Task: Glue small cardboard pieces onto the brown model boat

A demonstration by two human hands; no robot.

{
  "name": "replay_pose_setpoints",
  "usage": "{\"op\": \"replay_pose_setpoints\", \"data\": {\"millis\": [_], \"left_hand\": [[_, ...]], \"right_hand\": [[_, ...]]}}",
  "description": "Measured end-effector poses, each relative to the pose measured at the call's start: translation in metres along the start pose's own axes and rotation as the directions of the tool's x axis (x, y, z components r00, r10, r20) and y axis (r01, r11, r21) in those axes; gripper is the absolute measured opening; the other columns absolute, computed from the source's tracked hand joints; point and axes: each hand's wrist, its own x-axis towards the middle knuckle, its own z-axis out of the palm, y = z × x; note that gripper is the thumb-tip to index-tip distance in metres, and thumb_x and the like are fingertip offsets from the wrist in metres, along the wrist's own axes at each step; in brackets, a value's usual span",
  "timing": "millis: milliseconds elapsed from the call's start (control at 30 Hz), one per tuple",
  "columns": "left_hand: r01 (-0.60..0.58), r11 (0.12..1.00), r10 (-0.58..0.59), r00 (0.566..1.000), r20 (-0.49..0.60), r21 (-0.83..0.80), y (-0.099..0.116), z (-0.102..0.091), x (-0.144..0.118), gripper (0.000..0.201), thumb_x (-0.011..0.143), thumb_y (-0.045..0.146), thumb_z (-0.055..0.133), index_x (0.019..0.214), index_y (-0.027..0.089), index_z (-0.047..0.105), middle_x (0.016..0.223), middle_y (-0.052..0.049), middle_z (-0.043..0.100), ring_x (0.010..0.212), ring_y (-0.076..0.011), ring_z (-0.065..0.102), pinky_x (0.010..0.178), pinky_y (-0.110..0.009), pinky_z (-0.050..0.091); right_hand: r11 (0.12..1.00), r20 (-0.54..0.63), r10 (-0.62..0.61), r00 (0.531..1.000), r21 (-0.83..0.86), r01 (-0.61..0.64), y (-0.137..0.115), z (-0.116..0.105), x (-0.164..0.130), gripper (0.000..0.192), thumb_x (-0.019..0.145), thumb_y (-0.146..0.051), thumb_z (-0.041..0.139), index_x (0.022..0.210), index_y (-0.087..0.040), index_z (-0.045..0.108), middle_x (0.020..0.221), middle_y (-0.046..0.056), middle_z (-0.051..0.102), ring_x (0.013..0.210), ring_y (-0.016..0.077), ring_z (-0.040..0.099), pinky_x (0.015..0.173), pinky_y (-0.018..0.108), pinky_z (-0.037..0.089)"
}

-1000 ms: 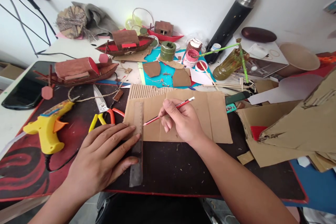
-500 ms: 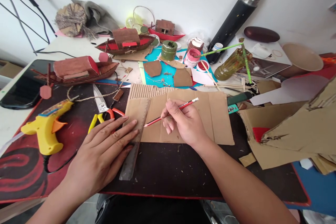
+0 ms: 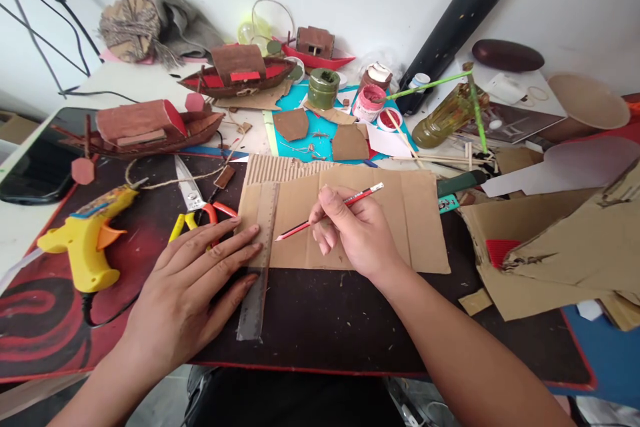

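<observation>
Cardboard (image 3: 350, 213) lies flat as one brown sheet on the dark mat (image 3: 320, 320) covering the worktop, and one clear ruler (image 3: 259, 260) rests across its left end, running from the sheet's upper part down over its near edge onto the mat. The left hand (image 3: 193, 287) lies open and flat, fingers spread, with its fingertips pressing on the ruler's left edge; it grips nothing. The right hand (image 3: 357, 233) is closed around one red pencil (image 3: 330, 211), whose tip sits just beside the ruler's right edge on the cardboard. Left of the hands lie one yellow glue gun (image 3: 85, 247), one pair of scissors (image 3: 193, 197) and one pair of pliers with orange and yellow handles (image 3: 200, 217). Three model boats stand farther back: one (image 3: 145, 127) near the mat's far left corner, one (image 3: 237, 73) behind it, and a smaller red one (image 3: 315, 50) by the wall. Three paint pots can be counted on the blue sheet (image 3: 320, 133): one green (image 3: 323, 88), one pink (image 3: 367, 103) and one brown (image 3: 377, 77). One black flask (image 3: 460, 20) leans against the wall, and a heap of torn cardboard pieces (image 3: 560, 247) lies at the right.
</observation>
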Motion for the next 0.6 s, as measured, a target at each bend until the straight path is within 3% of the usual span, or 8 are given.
{"op": "replay_pose_setpoints", "data": {"millis": [600], "left_hand": [[0.03,0.996,-0.029,1.0,0.008,-0.079,0.0018,-0.0048,-0.0012,0.047,0.107,0.019,0.075,0.152,0.03,0.071,0.148,-0.006,0.084,0.144,-0.0346,0.074,0.117,-0.056,0.061]], "right_hand": [[1.0,-0.003,0.019,1.0,-0.01,-0.019,-0.0023,0.0012,-0.0019,0.058,0.093,-0.074,0.092,0.077,-0.021,0.074,0.065,-0.004,0.064,0.046,0.0096,0.053,0.045,0.026,0.051]]}}
